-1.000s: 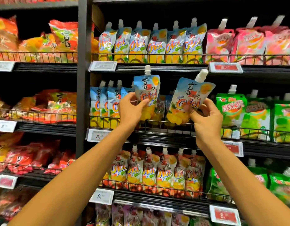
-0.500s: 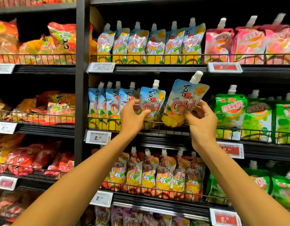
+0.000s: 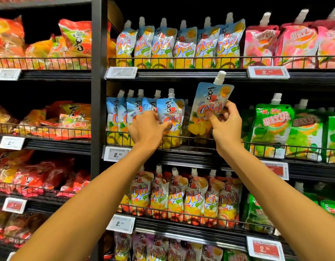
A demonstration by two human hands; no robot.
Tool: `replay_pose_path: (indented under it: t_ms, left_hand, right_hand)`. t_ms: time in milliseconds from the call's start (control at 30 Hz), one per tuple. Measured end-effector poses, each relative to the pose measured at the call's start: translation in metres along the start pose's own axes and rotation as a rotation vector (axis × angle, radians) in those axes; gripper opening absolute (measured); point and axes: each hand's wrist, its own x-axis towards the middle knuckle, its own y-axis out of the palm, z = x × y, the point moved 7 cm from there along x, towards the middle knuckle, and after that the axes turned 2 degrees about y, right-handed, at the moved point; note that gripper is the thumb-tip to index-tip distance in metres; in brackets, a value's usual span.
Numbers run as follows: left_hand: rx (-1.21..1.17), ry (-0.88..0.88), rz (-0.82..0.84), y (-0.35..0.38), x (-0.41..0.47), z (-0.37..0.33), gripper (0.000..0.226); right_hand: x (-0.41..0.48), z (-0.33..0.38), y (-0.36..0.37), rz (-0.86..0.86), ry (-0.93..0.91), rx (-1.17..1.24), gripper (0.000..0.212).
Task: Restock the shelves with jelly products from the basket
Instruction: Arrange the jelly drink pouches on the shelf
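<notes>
Item one: blue-and-yellow spouted plastic jelly pouch [image 3: 171, 117], upright behind the black wire front rail [image 3: 193, 141] of the middle shelf, last in a row of matching blue pouches [image 3: 123, 113]; the left hand [image 3: 148, 129] sits at its 7 o'clock, thumb on the front and fingers curled at its left edge, gripping it. Item two: a second blue-and-yellow spouted jelly pouch [image 3: 210, 102], raised above the rail, spout tilted toward 1 o'clock, lying at 11 o'clock of the right hand [image 3: 227, 125], which pinches it, thumb across the printed front and fingers behind. Green spouted pouches [image 3: 272, 127] stand at 3 o'clock of that hand.
</notes>
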Motion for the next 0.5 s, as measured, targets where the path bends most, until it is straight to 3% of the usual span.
replay_pose_path:
  t_ms: [367,500]
  left_hand:
    - [0.155,-0.032,0.156,0.002,0.007,0.001,0.062]
    - [0.165,-0.024,0.159,0.002,0.006,0.000,0.060]
  right_hand:
    - [0.009,-0.033,0.032,0.223,0.284,-0.352,0.014]
    - [0.017,-0.036,0.033,0.276,0.322,-0.559,0.019]
